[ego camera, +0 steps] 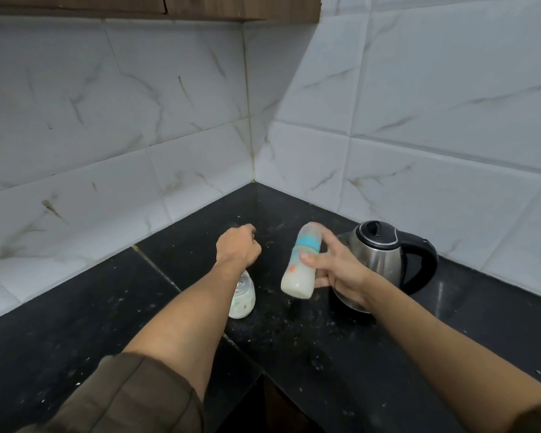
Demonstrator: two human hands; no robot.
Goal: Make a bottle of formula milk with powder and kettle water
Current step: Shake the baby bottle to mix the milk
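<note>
Milky clear plastic baby bottle, teal collar, tilted, gripped by right hand, left of steel kettle. Left hand curled; whether it holds anything, cannot tell

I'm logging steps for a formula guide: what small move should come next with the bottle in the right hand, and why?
Probably stand it upright on the countertop. The right hand holds the teal-ringed bottle tilted in the air, milky inside with its top on, and countertop lies just below.

No text is legible; the orange mark on the bottle is blurred
</note>
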